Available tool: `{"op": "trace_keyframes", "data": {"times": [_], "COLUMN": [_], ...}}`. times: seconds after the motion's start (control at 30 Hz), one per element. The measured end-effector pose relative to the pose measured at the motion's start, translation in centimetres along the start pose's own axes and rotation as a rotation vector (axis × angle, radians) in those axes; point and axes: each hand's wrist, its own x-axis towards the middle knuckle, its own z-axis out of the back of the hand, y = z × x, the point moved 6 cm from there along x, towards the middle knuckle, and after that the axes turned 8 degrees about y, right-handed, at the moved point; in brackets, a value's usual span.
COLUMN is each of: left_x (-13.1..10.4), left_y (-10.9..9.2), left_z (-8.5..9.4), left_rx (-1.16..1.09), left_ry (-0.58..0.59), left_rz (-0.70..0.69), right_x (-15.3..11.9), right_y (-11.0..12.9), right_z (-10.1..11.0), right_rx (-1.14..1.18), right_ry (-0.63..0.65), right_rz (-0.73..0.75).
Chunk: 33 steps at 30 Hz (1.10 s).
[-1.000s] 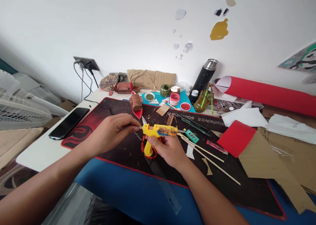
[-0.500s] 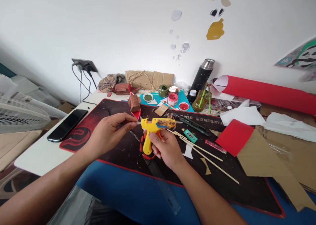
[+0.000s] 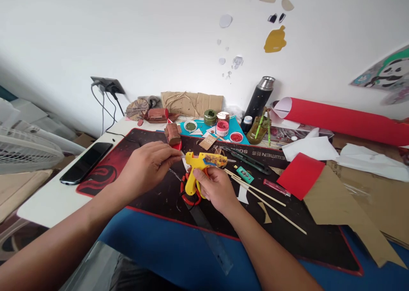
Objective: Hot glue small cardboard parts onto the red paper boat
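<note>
A yellow hot glue gun [image 3: 198, 160], its body smeared with brown and blue, is held level above the dark desk mat, nozzle towards the right. My right hand [image 3: 220, 189] is closed round its grip. At its back end, my left hand [image 3: 147, 165] pinches a whitish glue stick [image 3: 183, 157], most of which the fingers hide. Beneath the gun lies something with red loop handles [image 3: 192, 203], probably scissors, partly covered. A dark ruler-like strip [image 3: 212, 244] reaches from there over the mat's front edge.
Thin wooden sticks [image 3: 271, 206], a green box cutter [image 3: 247, 159] and cardboard [image 3: 329, 197] lie to the right. Paint pots [image 3: 223, 128], a small brown model [image 3: 173, 133] and a black flask [image 3: 259, 98] stand behind. At left are a phone [image 3: 86, 163] and a fan [image 3: 28, 142].
My left hand has pushed slightly right, closer to the back of the glue gun, and less of the glue stick shows. The view has shifted slightly.
</note>
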Motion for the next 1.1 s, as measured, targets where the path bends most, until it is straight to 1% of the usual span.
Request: {"op": "trace_keyframes", "data": {"times": [0.07,0.17,0.2,0.23,0.27,0.3,0.37,0.4,0.43,0.53,0.6,0.7,0.83,0.93,1.0,1.07,1.1], "left_x": [-0.3,-1.8,-2.4,-2.9,-3.2,-3.4,-3.5,-3.5,-3.3,-2.4,-2.1,-2.1,-2.4,-2.6,-2.6,-2.4,-2.3], "left_y": [-0.4,-1.5,-1.9,-2.1,-2.1,-1.9,-1.6,-1.6,-1.7,-2.4,-2.8,-3.0,-3.2,-3.3,-2.8,-1.6,-0.7], "left_z": [0.4,1.7,1.9,1.9,1.4,0.5,-1.7,-2.7,-3.5,-5.5,-6.7,-8.1,-9.2,-9.6,-9.2,-8.1,-7.3], "left_rx": [0.023,0.022,-0.014,-0.079,-0.176,-0.295,-0.564,-0.689,-0.799,-1.086,-1.28,-1.468,-1.547,-1.598,-1.607,-1.594,-1.586], "left_ry": [-0.06,-0.244,-0.287,-0.29,-0.237,-0.149,0.038,0.106,0.153,0.256,0.292,0.265,0.253,0.233,0.158,0.0,-0.093], "left_rz": [0.003,0.03,0.043,0.069,0.126,0.207,0.374,0.43,0.456,0.453,0.478,0.52,0.494,0.511,0.532,0.56,0.573], "right_x": [0.0,-0.1,-0.1,-0.1,-0.1,-0.1,-0.1,-0.2,-0.2,-0.3,-0.3,-0.2,-0.2,-0.3,-0.5,-0.5,-0.5], "right_y": [0.3,0.7,0.9,1.0,1.2,1.3,1.4,1.5,1.4,1.2,1.0,0.7,0.5,0.8,1.2,1.6,1.9], "right_z": [-0.2,0.0,0.2,0.4,0.6,0.8,0.9,0.8,0.7,0.3,0.2,0.4,0.6,0.3,0.1,0.4,0.9], "right_rx": [0.05,0.086,0.091,0.095,0.1,0.107,0.109,0.104,0.098,0.061,0.023,-0.043,-0.101,-0.095,-0.096,-0.112,-0.122], "right_ry": [0.013,0.015,0.004,-0.008,-0.016,-0.017,0.0,0.017,0.036,0.074,0.084,0.083,0.086,0.121,0.145,0.129,0.095], "right_rz": [-0.003,-0.001,0.004,0.012,0.021,0.027,0.033,0.03,0.024,0.006,-0.006,-0.014,-0.036,-0.036,-0.03,-0.023,-0.016]}}
